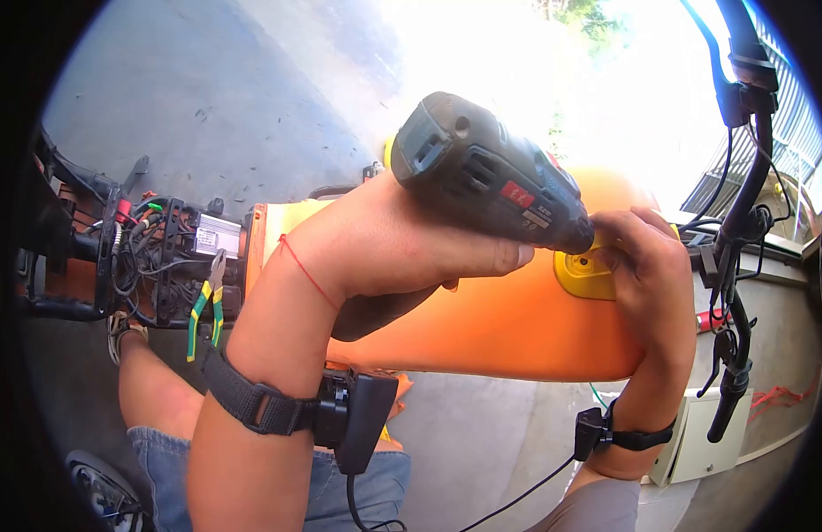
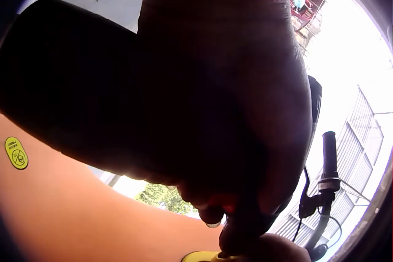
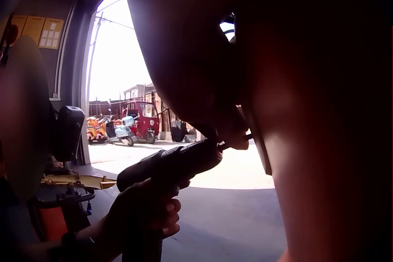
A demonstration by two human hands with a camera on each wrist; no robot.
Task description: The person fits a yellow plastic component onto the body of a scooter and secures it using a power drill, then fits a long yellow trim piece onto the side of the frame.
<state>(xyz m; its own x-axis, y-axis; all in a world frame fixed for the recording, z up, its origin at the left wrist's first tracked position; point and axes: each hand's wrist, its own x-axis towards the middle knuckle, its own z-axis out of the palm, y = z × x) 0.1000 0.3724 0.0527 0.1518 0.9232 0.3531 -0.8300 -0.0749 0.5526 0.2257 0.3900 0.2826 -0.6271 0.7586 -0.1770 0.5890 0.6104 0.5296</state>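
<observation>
My left hand (image 1: 402, 235) grips a black cordless drill (image 1: 482, 168) by its handle, with the drill's nose aimed right and slightly down. My right hand (image 1: 655, 275) is at the nose, over a yellow plate (image 1: 587, 281) with a dark hole. The plate sits on a glossy orange body panel (image 1: 508, 324). In the right wrist view, the curled fingertips (image 3: 236, 141) pinch around the thin bit (image 3: 226, 146) at the front of the drill; its tip is partly hidden by them. The left wrist view shows the gripping hand mostly in shadow.
Pliers (image 1: 207, 306) with green and yellow handles lie by exposed wiring (image 1: 145, 248) at the left. A black handlebar (image 1: 739, 177) rises at the right, its cables hanging near the right hand. Below it stands a pale metal box (image 1: 704, 434).
</observation>
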